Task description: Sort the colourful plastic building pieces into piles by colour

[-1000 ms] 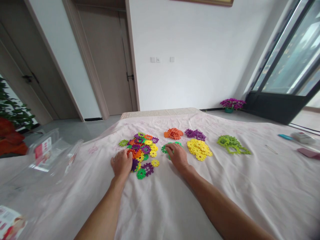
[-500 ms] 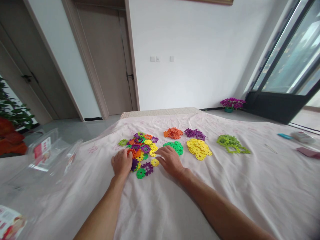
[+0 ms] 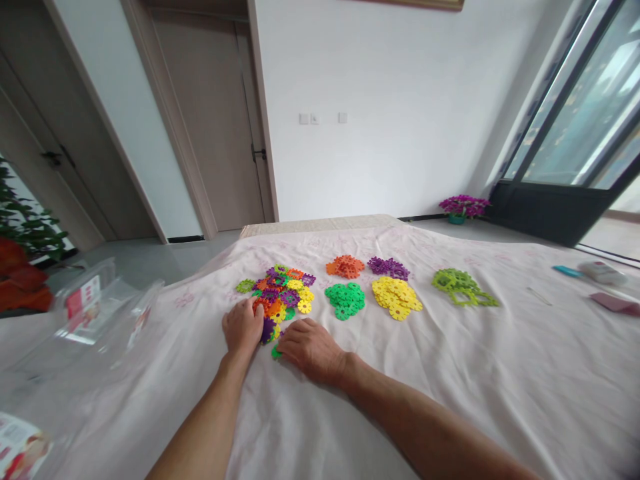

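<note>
My left hand [image 3: 243,325] rests against the left edge of a mixed pile of notched plastic pieces [image 3: 290,298], fingers stretched along it and partly hidden. Beside its thumb a dark purple piece [image 3: 268,330] stands tilted. Just in front of the pile, my right hand [image 3: 311,349] is palm down, its fingers closed over a green flower-shaped disc [image 3: 276,353] that peeks out at the fingertips. Sorted by colour to the right are a green pile [image 3: 345,299], a yellow pile [image 3: 397,297], an orange pile [image 3: 345,266], a purple pile [image 3: 389,268] and a lime-green pile [image 3: 463,288].
Clear plastic packaging [image 3: 95,320] lies at the left on the pale pink cloth [image 3: 280,427]. On the right are a blue item [image 3: 568,271], a white item [image 3: 603,273] and a pink item [image 3: 615,303]. Doors and a white wall stand behind.
My right hand has moved left and toward me, from beside the green pile onto the loose pieces near the front. A loose yellow disc is gone from sight. My left hand stays put.
</note>
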{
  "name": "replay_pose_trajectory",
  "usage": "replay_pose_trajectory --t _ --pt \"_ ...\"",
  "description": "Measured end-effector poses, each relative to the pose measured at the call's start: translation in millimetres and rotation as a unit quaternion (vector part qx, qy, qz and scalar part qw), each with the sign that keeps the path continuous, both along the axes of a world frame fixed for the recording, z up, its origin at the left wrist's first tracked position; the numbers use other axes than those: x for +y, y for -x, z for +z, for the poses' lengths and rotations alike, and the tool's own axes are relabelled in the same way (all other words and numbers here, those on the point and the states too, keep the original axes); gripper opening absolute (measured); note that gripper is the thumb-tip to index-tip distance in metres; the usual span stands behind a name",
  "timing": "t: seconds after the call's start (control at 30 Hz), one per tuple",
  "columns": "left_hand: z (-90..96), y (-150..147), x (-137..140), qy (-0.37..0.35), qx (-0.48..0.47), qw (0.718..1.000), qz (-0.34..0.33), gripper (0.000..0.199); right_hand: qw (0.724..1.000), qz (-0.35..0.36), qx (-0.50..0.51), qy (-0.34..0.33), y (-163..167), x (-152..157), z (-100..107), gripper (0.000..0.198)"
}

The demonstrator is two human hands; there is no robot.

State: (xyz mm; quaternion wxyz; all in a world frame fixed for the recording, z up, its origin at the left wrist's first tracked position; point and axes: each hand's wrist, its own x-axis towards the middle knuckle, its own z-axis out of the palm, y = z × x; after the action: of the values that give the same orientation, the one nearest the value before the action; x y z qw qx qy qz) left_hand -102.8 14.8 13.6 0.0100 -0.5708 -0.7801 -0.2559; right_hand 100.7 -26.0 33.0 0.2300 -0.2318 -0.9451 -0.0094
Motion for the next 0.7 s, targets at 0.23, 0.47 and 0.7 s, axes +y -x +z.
replay_pose_trajectory --t 0.23,0.47,0.7 --pt "-0.5 -0.4 -0.1 -0.004 0.0 1.0 0.003 0.042 0.983 -0.14 0.113 0.036 -17.6 19.6 -5.5 0.027" --pt "-0.3 0.0 -0.7 -0.004 0.005 1.0 -0.006 0.043 0.887 -0.377 0.242 0.114 -74.2 63.5 -0.5 0.024" --pt "-3.1 1.3 1.7 -0.008 0.011 1.0 -0.008 0.043 0.842 -0.49 0.191 0.12 -103.7 72.6 5.7 0.03"
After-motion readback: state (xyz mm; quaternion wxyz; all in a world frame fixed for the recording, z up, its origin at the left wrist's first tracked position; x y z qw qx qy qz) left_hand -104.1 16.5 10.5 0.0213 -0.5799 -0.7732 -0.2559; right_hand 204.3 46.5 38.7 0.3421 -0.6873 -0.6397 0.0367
